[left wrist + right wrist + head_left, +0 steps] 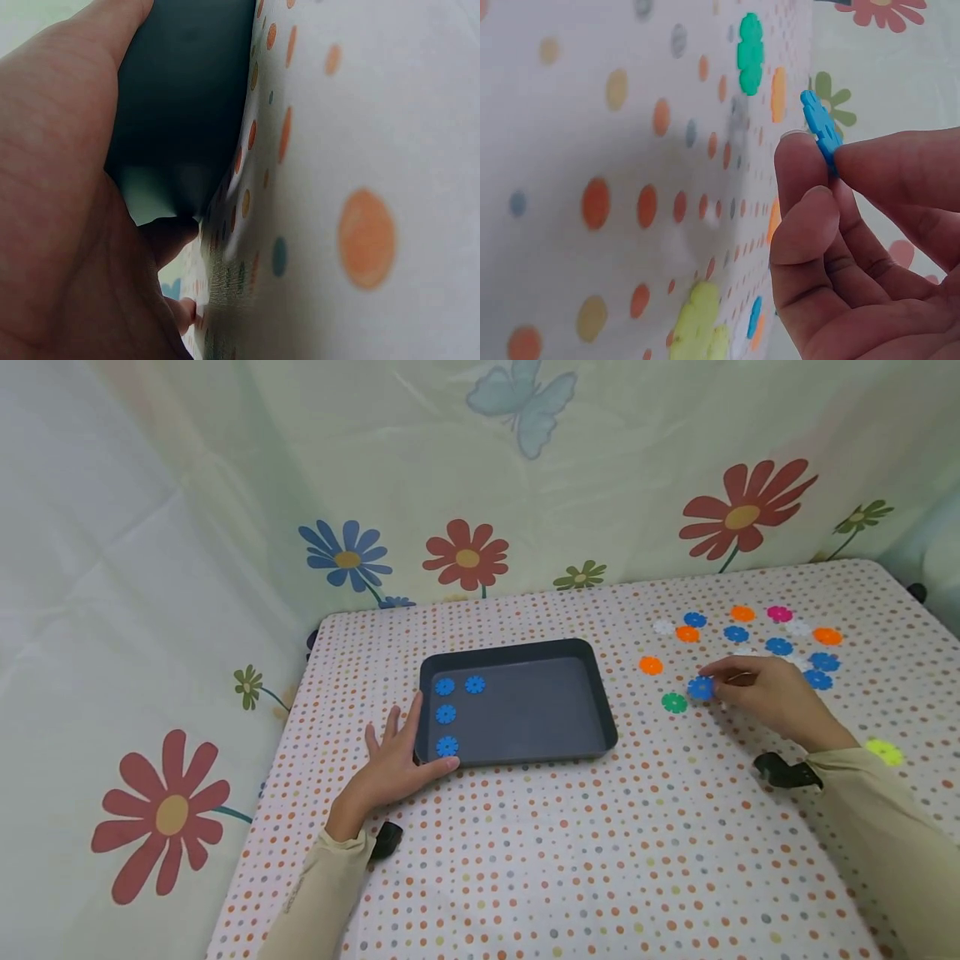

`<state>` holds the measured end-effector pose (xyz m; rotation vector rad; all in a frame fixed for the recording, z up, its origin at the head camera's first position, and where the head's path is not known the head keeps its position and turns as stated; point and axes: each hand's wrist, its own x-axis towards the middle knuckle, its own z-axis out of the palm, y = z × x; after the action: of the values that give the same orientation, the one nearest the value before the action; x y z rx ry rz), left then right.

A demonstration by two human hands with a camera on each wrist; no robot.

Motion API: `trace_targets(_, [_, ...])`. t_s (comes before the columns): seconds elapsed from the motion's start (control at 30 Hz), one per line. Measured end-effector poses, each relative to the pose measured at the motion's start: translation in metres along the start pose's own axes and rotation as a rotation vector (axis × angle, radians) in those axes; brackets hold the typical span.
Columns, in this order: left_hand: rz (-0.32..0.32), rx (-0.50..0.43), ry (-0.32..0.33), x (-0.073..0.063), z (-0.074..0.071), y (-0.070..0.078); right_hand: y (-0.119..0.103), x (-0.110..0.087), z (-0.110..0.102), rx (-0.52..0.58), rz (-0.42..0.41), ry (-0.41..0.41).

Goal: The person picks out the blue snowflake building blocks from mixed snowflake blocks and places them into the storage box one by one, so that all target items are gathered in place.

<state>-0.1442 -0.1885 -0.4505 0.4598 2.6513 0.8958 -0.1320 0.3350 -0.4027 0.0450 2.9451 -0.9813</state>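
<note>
My right hand [772, 693] pinches a blue notched plastic disc [823, 127] between thumb and fingertips, raised off the cloth in the right wrist view. A green disc [674, 702] lies just left of it. At the tray's left end, my left hand [397, 764] rests with fingers spread, its thumb along the near rim and a finger along the left side. The dark grey tray [532, 710] holds several blue discs: a column down its left side, with one more blue disc [475, 685] beside the top one. In the left wrist view the palm is against the tray's outer wall [187, 90].
Loose discs lie on the right of the dotted tablecloth [525, 860]: orange [651, 665], pink [780, 614], white and several blue [778, 647]. A yellow disc [885, 752] is beside the right sleeve. Behind the table hangs a flowered curtain [600, 485].
</note>
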Motion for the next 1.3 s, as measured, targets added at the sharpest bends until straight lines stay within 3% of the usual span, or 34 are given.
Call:
trace_targets(0.57, [-0.016, 0.004, 0.008, -0.002, -0.005, 0.0, -0.014, 0.0, 0.002, 0.124, 0.041, -0.055])
trace_targets(0.83, [-0.011, -0.002, -0.007, 0.002, -0.001, 0.002, -0.014, -0.001, -0.001, 0.147, 0.058, -0.057])
trace_targets(1.3, [-0.015, -0.003, -0.004, 0.0, -0.001, 0.003, -0.026, 0.003, 0.006, 0.176, 0.004, -0.016])
